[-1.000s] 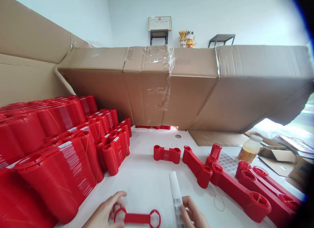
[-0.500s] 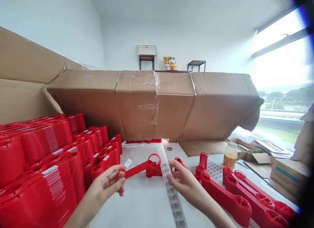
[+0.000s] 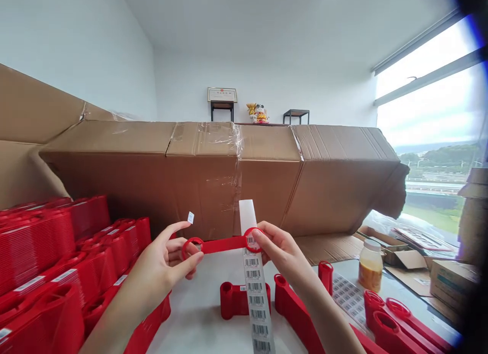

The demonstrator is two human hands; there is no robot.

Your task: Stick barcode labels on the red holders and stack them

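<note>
My left hand (image 3: 171, 255) grips the left ring of a red plastic two-ring frame (image 3: 223, 245), a flat bar joining its rings. My right hand (image 3: 278, 247) pinches the frame's right ring together with a long strip of barcode labels (image 3: 253, 288). That white strip rises a little above the ring and hangs down past the bottom of the view. A small white label (image 3: 190, 218) clings to the tip of my left index finger. The frame is level in the air, above the white table (image 3: 190, 318).
Stacked red spools (image 3: 41, 257) fill the lower left. Another red spool (image 3: 236, 300) lies below my hands, with more red parts (image 3: 293, 308) to the right. A barcode sheet (image 3: 348, 298) and a jar of yellow liquid (image 3: 370, 266) stand further right, before a large cardboard box (image 3: 229, 176).
My hands have lifted the red frame and turned it level, and the strip now sits against its right ring. The small label is higher, on my fingertip. The view has tilted upward.
</note>
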